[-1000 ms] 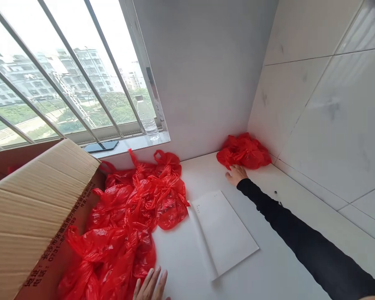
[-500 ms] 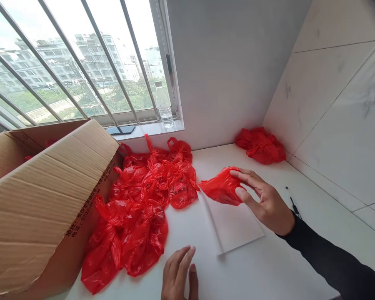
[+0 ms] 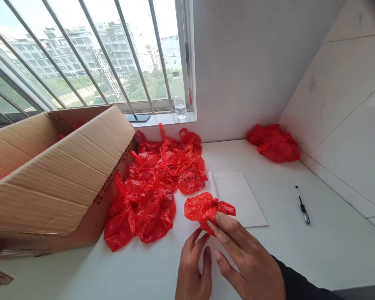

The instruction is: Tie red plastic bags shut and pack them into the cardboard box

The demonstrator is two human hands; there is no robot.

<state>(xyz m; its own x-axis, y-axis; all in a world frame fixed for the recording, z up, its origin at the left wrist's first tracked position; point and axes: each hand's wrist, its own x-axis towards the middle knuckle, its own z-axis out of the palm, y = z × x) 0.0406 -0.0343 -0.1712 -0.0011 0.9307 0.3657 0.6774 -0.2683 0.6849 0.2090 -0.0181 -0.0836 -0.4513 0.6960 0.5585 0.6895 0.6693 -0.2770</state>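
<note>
- Bag first: the crumpled red bag [image 3: 206, 210] now sits at the near left corner of the white sheet [image 3: 240, 196], pinched between the thumb and fingertips of your right hand [image 3: 246, 258]. Half a second ago you held it over the sheet's far end.
- Your left hand [image 3: 193, 271] has come up on the near side of the sheet, fingers loosely spread and gripping nothing. I cannot tell whether they touch the bag.
- The corner pile [image 3: 273, 142] you reached to lies beyond the sheet's far right, and the big heap [image 3: 156, 179] lies left of the sheet.
- So the bag is now within reach of both hands.
</note>
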